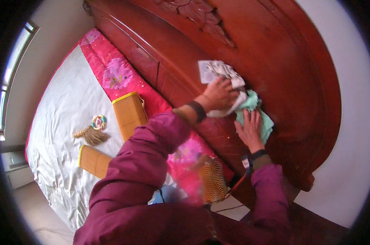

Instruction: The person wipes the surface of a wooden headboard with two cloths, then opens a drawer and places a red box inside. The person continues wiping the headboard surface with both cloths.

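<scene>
Left hand (221, 94): palm down on the white cloth (229, 73), fingers close together; whether they pinch the fabric cannot be told. Right hand (250, 127): laid flat on the green cloth (267, 125), fingers somewhat spread. Both cloths lie crumpled against the red headboard (303, 90), side by side and apparently touching, green to the right of white.

Smooth wood runs from the green cloth right to the headboard's curved outer edge, well apart from the hands; the pale wall (336, 179) lies beyond. A raised leaf carving (203, 18) stands above the cloths, with a strip of plain wood between.

Left of the hands, the headboard borders pink bedding (148, 92). Next is the white sheet (56, 118), wrinkled, bearing a brush (96, 136) with a coloured ring (98, 122) just beside it. Two yellow-edged woven pillows (127, 112) lie near the left sleeve, which partly covers them.
</scene>
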### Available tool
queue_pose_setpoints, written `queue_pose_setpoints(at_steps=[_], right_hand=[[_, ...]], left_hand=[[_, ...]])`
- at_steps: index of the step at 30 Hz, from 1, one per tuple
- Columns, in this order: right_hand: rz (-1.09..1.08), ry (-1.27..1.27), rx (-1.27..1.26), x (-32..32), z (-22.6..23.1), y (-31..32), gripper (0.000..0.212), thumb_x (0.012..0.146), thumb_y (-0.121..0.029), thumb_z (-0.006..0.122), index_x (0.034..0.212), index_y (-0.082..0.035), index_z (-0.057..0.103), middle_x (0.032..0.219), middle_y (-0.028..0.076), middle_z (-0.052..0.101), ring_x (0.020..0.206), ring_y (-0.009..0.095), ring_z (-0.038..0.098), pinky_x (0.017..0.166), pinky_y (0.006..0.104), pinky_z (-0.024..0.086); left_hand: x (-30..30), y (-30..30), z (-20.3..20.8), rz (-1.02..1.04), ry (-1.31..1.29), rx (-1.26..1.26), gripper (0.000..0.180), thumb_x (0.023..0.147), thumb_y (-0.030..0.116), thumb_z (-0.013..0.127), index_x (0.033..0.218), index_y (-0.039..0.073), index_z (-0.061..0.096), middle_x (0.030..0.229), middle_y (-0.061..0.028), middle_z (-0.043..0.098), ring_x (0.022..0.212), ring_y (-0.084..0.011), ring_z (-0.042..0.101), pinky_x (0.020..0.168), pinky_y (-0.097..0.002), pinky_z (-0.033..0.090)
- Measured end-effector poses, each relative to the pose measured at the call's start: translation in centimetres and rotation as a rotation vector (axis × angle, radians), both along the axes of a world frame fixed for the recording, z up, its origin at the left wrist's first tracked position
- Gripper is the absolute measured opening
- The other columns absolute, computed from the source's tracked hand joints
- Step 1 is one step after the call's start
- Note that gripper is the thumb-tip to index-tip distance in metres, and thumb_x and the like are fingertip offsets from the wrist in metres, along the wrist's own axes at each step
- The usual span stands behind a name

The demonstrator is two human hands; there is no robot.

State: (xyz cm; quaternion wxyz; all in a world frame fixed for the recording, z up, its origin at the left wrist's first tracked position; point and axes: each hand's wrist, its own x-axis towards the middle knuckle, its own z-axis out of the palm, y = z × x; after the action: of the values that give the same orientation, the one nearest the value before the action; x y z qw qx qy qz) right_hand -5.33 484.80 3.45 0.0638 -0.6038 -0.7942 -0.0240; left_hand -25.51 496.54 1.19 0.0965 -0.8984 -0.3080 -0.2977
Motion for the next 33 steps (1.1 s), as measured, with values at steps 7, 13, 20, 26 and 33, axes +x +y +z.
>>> queue_pose_setpoints(at_steps=[7, 13, 20, 26, 33], right_hand=[[-0.037, 0.012, -0.096, -7.2, 1.5, 10.2, 0.059, 0.085, -0.038, 0.059, 0.132, -0.006, 0.043, 0.128, 0.024, 0.042, 0.126, 0.046, 0.032, 0.106, 0.0559, 0.026], [-0.025, 0.174, 0.041, -5.5, 0.2, 10.5, 0.061, 0.084, -0.042, 0.058, 0.133, -0.009, 0.043, 0.131, 0.023, 0.042, 0.129, 0.045, 0.030, 0.107, 0.0579, 0.024], [-0.001, 0.263, 0.121, -2.4, -0.7, 10.4, 0.056, 0.085, -0.048, 0.054, 0.129, -0.014, 0.052, 0.139, 0.017, 0.040, 0.132, 0.039, 0.031, 0.109, 0.0542, 0.022], [0.021, 0.248, 0.220, 8.9, 1.5, 0.2, 0.053, 0.081, -0.037, 0.063, 0.127, -0.012, 0.052, 0.135, 0.017, 0.043, 0.128, 0.037, 0.037, 0.103, 0.0519, 0.032], [-0.179, 0.062, 0.085, 27.2, 4.2, -17.3, 0.061, 0.074, -0.031, 0.074, 0.124, -0.008, 0.048, 0.136, 0.019, 0.039, 0.129, 0.042, 0.033, 0.104, 0.0564, 0.030]], left_hand=[[-7.1, 9.2, 1.6, -0.016, 0.160, -0.163, 0.039, 0.080, 0.033, 0.059, 0.115, 0.018, 0.061, 0.111, -0.0051, 0.059, 0.114, -0.0268, 0.046, 0.105, -0.0466, 0.029], [-5.1, 9.7, 1.7, 0.063, 0.151, -0.184, 0.043, 0.080, 0.028, 0.059, 0.120, 0.013, 0.057, 0.118, -0.0098, 0.057, 0.121, -0.0331, 0.044, 0.106, -0.0496, 0.028], [-3.5, 10.6, 1.4, 0.191, 0.358, -0.063, 0.045, 0.085, 0.027, 0.056, 0.127, 0.014, 0.054, 0.121, -0.0088, 0.058, 0.122, -0.0322, 0.045, 0.106, -0.0476, 0.029], [-1.7, 8.1, 2.5, 0.314, 0.493, 0.027, 0.044, 0.092, 0.042, 0.049, 0.133, 0.025, 0.050, 0.128, -0.0060, 0.053, 0.119, -0.0296, 0.047, 0.102, -0.0479, 0.034], [1.3, 2.1, 4.1, 0.394, 0.498, -0.009, 0.051, 0.088, 0.042, 0.053, 0.135, 0.023, 0.048, 0.139, -0.0023, 0.047, 0.120, -0.0277, 0.047, 0.096, -0.0468, 0.038]])
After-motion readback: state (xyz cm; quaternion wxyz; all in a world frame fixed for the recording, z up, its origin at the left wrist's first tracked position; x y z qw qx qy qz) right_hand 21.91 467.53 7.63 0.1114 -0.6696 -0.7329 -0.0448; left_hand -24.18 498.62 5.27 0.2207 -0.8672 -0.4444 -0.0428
